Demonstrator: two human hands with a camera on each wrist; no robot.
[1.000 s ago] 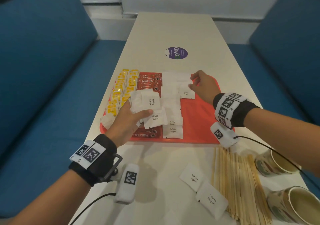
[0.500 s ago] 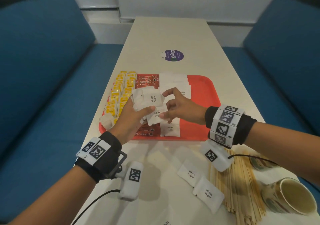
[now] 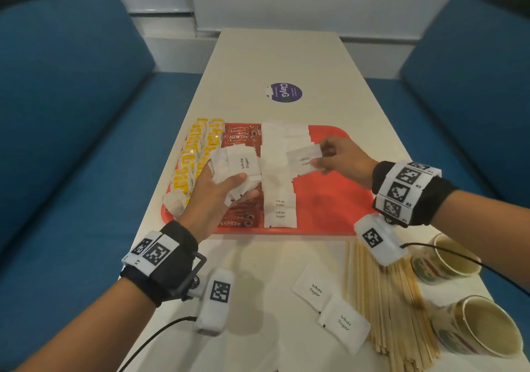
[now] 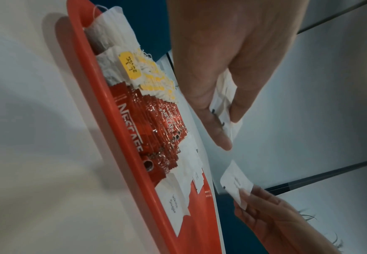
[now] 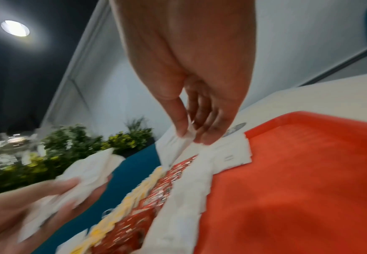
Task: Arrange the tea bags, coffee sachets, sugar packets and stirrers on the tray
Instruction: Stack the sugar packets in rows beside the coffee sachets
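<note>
One sugar packet (image 3: 304, 158) pinched, long axis crosswise.

Red tray (image 3: 329, 202); yellow-tagged tea bags (image 3: 198, 153); red coffee sachets (image 3: 243, 136); white sugar packets (image 3: 279, 208); tan stirrers (image 3: 393, 308).

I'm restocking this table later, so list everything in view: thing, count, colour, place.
tray: one, red, on the table.
tea bags: a row, white with yellow tags, tray's left side.
coffee sachets: a row, red, beside the tea bags.
sugar packets on tray: a column, white, tray's middle.
loose sugar packets: two, white, on the table before the tray.
stirrers: a bundle, pale wood, on the table.
cups: two, patterned, right edge.
sticker: one, purple, beyond the tray.
left hand: holds a sugar stack.
right hand: pinches one packet.
</note>
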